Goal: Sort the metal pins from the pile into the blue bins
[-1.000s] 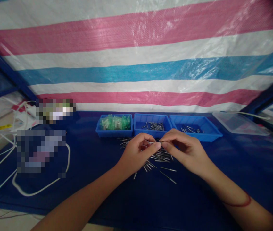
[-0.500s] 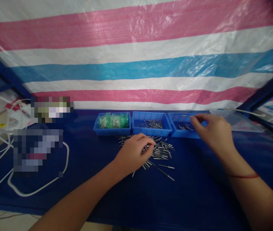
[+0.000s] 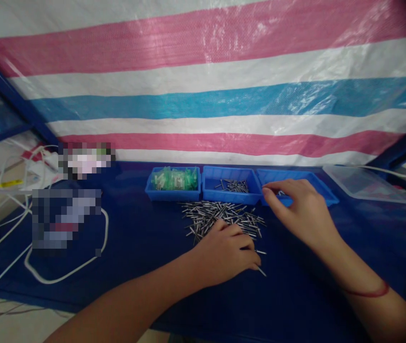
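My left hand (image 3: 226, 252) reaches over the near edge of a loose pile of silver blind rivets (image 3: 217, 214) on the blue table. Its thumb and fingertips are closed on one blind rivet (image 3: 262, 272), whose thin end pokes out to the right. Over the front left of the right-hand blue bin (image 3: 319, 188) hovers my right hand (image 3: 301, 209). Its thumb and forefinger tips meet, and I see no rivet sticking out of them. Some rivets in that bin are partly hidden behind the hand.
The middle blue bin (image 3: 229, 194) holds more rivets. In the left blue bin (image 3: 172, 194) are green-tinted plastic packets (image 3: 174, 180). A clear plastic lid (image 3: 367, 186) lies at the back right. A white cable (image 3: 106, 233) loops over the table's left side, near blurred-out items.
My left hand has moved from the pile toward me, onto a loose rivet at its near right. My right hand has shifted left and slightly down; the rivet seen at its fingertips no longer shows.
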`<action>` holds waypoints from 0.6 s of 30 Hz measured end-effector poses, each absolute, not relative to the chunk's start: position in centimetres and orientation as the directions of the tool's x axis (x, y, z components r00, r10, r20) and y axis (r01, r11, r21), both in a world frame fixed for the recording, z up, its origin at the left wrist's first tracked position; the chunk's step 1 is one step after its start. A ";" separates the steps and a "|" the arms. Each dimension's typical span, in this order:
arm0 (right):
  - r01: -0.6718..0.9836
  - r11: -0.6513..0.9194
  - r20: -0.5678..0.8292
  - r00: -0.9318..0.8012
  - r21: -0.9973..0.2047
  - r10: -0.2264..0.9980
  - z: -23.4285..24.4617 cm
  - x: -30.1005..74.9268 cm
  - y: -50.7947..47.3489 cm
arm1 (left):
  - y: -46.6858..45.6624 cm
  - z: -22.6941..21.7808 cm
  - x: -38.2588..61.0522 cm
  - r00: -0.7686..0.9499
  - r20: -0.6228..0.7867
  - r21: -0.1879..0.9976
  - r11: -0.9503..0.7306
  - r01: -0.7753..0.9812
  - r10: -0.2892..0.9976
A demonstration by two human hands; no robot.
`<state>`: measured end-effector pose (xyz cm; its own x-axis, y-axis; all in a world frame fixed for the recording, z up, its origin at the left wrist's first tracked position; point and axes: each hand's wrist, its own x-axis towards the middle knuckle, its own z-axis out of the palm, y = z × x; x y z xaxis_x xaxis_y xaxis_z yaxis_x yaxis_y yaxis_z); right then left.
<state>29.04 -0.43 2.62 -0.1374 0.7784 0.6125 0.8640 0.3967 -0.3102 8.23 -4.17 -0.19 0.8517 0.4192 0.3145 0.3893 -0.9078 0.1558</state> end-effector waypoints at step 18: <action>0.386 0.357 0.128 -0.506 -0.850 0.853 2.6 26.9 -2.2 | -1.7 2.6 6.5 0.499 0.360 0.725 -0.573 0.383 0.788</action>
